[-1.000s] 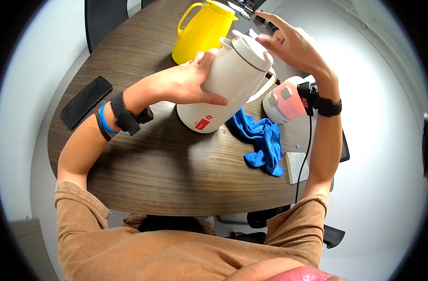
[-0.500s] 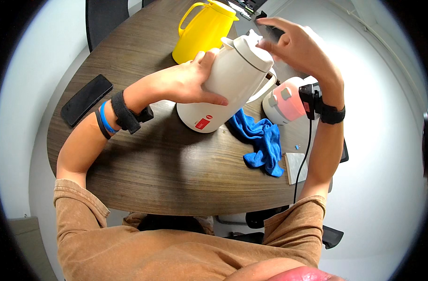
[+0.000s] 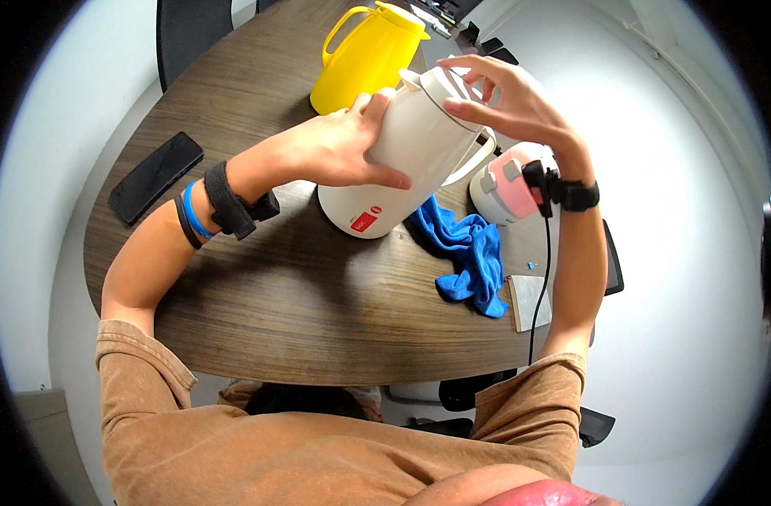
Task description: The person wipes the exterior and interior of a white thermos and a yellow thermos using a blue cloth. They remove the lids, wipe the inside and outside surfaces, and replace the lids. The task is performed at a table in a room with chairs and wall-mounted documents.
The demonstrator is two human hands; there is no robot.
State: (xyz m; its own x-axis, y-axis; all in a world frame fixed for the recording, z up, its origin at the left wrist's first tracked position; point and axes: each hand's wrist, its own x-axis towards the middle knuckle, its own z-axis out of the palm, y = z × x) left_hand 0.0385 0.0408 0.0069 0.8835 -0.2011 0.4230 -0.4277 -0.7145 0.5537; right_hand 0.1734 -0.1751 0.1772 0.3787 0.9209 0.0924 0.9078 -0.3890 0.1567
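My left hand (image 3: pixel 352 148) is wrapped round the body of a white thermos jug (image 3: pixel 407 152), which stands on the wooden table (image 3: pixel 318 295) with its handle to the right. My right hand (image 3: pixel 508 105) is at the jug's lid (image 3: pixel 440 88), thumb against the near side and fingers bent over the top, closed on it. A yellow jug (image 3: pixel 360 59) stands behind. Right of the white jug are a crumpled blue cloth (image 3: pixel 470 261) and a pink-and-white container (image 3: pixel 508 185), partly behind my right wrist.
A black phone (image 3: pixel 156 177) lies at the left near the curved table edge. A pale flat square (image 3: pixel 527 299) is at the right by a black cable (image 3: pixel 546 253). A dark chair (image 3: pixel 191 38) stands beyond the table at upper left.
My right hand has moved down and left from raised, spread fingers beside the lid onto the lid. My left hand stays in the same grip on the white jug.
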